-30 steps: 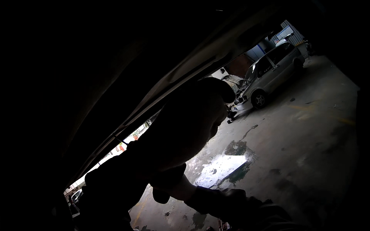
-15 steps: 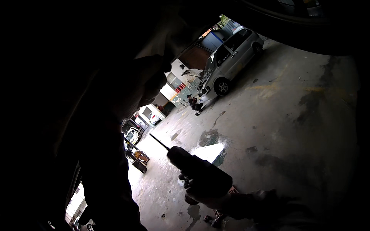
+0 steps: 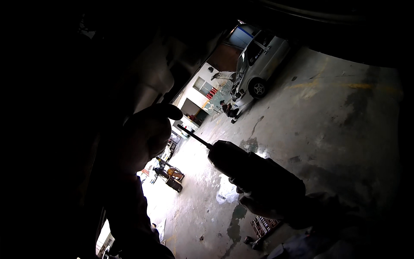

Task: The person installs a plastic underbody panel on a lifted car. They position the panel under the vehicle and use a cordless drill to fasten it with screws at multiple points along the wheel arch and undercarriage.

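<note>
The right hand (image 3: 263, 203) is wrapped around the body of a dark drill (image 3: 254, 172), fingers curled under it, low in the middle of the view. Its thin bit (image 3: 194, 136) points up and to the left, tip in open air, touching nothing that shows. The left hand (image 3: 144, 138) is raised just beside that tip, a rounded silhouette with one finger or thumb stuck out at the top — whether it grips anything or is merely half-curled I cannot tell.

As a judgement: the work looks barely started or between steps — the drill is held ready, but the bit is not against any surface, and no hole, screw or fastener shows near it.

Much is lost to darkness. A black mass fills the left and top of the frame, seemingly the underside of something overhead; its surface gives no detail. Both hands are only outlines against the bright concrete floor (image 3: 336, 129). A pale car (image 3: 258, 64) stands well apart, and small carts (image 3: 172, 177) lie beyond, too small to read.
</note>
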The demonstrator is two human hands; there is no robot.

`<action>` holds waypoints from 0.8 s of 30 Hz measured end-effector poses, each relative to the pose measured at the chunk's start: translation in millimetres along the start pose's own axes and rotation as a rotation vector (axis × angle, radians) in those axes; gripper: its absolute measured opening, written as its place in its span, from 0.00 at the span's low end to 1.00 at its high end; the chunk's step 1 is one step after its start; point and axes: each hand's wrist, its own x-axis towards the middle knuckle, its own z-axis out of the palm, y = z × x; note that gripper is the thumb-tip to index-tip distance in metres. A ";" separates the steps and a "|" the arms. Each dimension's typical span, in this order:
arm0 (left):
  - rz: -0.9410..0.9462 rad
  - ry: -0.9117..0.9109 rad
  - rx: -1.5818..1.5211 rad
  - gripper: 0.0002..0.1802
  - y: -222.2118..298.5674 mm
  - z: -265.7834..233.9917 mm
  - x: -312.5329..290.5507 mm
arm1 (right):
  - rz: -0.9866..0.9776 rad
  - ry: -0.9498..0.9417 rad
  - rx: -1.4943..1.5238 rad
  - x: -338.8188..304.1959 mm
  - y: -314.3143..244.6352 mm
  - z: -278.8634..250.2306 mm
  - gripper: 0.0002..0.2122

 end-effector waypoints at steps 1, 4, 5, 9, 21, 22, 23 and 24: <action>0.010 -0.007 0.056 0.08 0.7 -1.5 1.7 | -0.017 0.049 -0.020 4.5 -1.6 -2.1 0.17; 0.011 0.026 0.138 0.08 -2.3 -1.8 0.3 | -0.029 0.036 0.012 3.2 4.0 -0.6 0.18; 0.033 0.065 0.187 0.09 -2.5 1.0 -2.8 | -0.033 0.009 0.039 3.5 4.5 -0.7 0.18; -0.053 0.046 0.216 0.07 5.9 4.7 -6.1 | 0.034 0.030 0.121 8.3 -0.2 -13.2 0.20; 0.226 -0.218 0.289 0.13 -18.6 -20.0 10.8 | 0.270 0.081 0.234 3.2 11.2 -3.9 0.20; 0.158 -0.204 0.217 0.13 -17.6 -18.7 11.9 | 0.275 0.148 0.359 -0.9 12.3 0.0 0.20; 0.145 -0.201 0.222 0.13 -15.8 -18.9 8.7 | 0.234 0.168 0.332 -1.5 13.0 1.1 0.20; 0.132 -0.200 0.226 0.13 -14.1 -18.8 6.0 | 0.193 0.192 0.300 -2.5 14.8 2.4 0.20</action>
